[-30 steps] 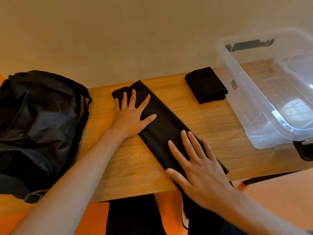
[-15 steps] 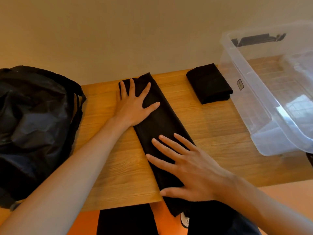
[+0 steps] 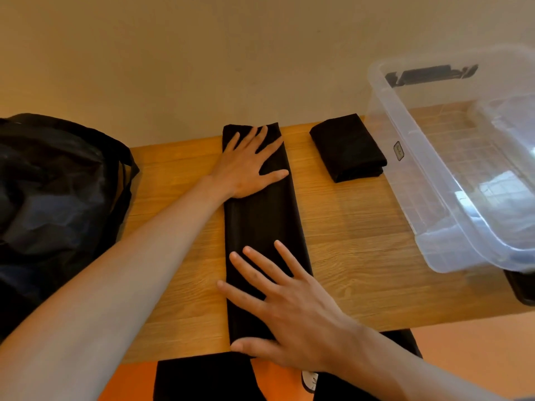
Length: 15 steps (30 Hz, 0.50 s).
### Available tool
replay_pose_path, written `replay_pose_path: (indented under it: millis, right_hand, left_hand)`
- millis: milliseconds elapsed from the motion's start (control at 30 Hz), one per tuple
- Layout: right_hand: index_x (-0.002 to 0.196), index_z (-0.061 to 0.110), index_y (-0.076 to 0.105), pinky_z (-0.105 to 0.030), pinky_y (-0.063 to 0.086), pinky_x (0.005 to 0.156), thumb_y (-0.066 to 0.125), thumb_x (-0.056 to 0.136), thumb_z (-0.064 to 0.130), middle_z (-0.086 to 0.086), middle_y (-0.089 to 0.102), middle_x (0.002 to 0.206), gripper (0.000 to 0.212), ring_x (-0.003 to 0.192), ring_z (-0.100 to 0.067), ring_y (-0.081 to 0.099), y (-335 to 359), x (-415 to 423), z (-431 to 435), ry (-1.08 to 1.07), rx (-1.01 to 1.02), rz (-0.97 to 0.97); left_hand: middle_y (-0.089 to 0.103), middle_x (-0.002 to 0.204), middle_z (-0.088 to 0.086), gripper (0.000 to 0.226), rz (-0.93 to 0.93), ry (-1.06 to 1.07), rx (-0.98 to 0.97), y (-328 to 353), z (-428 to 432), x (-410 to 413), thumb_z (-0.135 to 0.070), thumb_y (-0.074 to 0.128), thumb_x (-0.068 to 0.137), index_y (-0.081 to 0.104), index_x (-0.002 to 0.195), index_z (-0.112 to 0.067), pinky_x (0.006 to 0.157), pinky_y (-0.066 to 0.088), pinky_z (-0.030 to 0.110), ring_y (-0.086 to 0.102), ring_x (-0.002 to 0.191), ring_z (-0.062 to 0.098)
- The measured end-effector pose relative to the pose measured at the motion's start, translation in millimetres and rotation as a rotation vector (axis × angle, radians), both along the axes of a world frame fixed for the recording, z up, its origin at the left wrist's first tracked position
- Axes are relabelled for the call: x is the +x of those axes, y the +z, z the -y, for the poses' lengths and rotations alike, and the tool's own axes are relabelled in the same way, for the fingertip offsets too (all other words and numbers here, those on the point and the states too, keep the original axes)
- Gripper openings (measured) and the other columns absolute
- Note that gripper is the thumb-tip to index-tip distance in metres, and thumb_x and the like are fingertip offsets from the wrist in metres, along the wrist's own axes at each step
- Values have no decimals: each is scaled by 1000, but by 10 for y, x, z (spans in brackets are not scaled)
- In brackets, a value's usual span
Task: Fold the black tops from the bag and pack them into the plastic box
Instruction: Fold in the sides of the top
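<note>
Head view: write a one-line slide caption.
Left hand and right hand lie flat on a long-folded black top on the table.

The bag (image 3: 55, 186) and plastic box (image 3: 417, 180) are cut off at opposite edges.

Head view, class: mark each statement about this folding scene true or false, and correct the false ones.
1. Both the left hand and the right hand lie flat on the long black top. True.
2. The small folded top lies inside the plastic box. False: it lies on the table beside the box, outside it.
3. The black bag sits at the table's left end. True.
4. The left hand grips the bag. False: it presses the long top's far end.
</note>
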State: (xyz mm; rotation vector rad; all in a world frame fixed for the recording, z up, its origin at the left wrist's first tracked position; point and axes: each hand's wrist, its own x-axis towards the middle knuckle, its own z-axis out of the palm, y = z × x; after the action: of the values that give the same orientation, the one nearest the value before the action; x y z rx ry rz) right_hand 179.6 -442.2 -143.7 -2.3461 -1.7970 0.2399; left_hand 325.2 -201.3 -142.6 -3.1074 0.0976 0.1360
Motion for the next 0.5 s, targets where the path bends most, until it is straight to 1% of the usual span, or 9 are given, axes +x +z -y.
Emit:
replay_pose_path:
  millis: [67, 167, 300, 400, 467, 500]
  right_hand:
    - [163, 34, 5, -54, -8, 123, 21, 99, 77, -5, -9, 170, 79, 155, -22, -20, 3, -39, 68, 32, -16, -4]
    - [163, 32, 4, -52, -4, 126, 23, 99, 77, -5, -8, 171, 81, 155, -20, -20, -3, -115, 160, 69, -36, 14]
    - [163, 34, 5, -51, -2, 127, 23, 99, 77, -7, -6, 171, 80, 156, -23, -16, -6, -126, 212, 92, -42, 55]
    - [163, 36, 1, -48, -5, 127, 24, 100, 76, -7, -9, 170, 78, 155, -22, -20, 46, -111, 252, 130, -37, 46]
    - [163, 35, 4, -44, -4, 127, 28, 101, 74, -7, -4, 171, 77, 157, -21, -15, 77, -91, 350, 156, 6, 42]
    - [163, 35, 7, -43, 0, 128, 31, 100, 73, -7, 1, 171, 77, 158, -21, -9, 73, -73, 425, 153, 41, 52]
  left_hand:
    - [-5, 172, 2, 88, -47, 23, -11, 22, -24, 39, -85, 16, 89, -2, 162, -40, 128, -1, 48, -7, 158, 23]
    - [-5, 172, 4, 90, -61, 62, 6, 92, -24, -10, -85, 17, 89, -1, 163, -37, 128, -3, 48, -7, 158, 26]
    - [-4, 172, 7, 89, -44, 48, 11, 152, 74, -428, -86, 13, 88, 0, 163, -39, 128, -4, 50, -9, 158, 30]
    - [-5, 172, 8, 84, 52, 2, 9, 199, 190, -936, -81, 8, 92, 6, 163, -38, 127, -4, 53, -12, 157, 31]
    - [2, 172, 9, 79, 150, -34, -65, 260, 271, -1357, -74, 13, 96, 17, 163, -33, 127, 0, 53, -6, 158, 29]
    - [6, 172, 9, 76, 180, -75, -140, 286, 304, -1589, -71, 19, 98, 24, 162, -30, 128, 2, 50, -2, 159, 27]
